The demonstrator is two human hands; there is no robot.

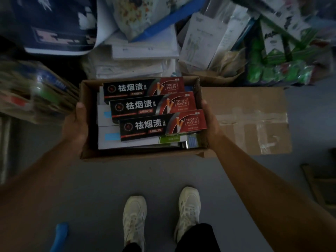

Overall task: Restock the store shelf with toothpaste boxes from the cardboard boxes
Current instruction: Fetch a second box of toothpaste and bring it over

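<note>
A dim stockroom, grey floor (101, 179) underfoot, goods heaped all along the back. Far left, a blurred stack of cartons (34, 91); down in the corner, a small blue object (61, 233) on the floor. Next, the left hand (76, 124) grips the left wall of the open cardboard box (141, 155), thumb over the rim; its fingers are hidden beneath, so their curl can't be read. Inside the box, three black-and-red toothpaste boxes (154, 106) lie stepped diagonally on top of white and green packs (112, 137). Below, two pale sneakers (134, 219) point forward. The right hand (211, 124) clasps the box's right wall the same way, thumb on top, fingers out of sight. Just right of it, a taped, closed carton (254, 120) sits on the floor, green packets (276, 70) piled behind it.
</note>
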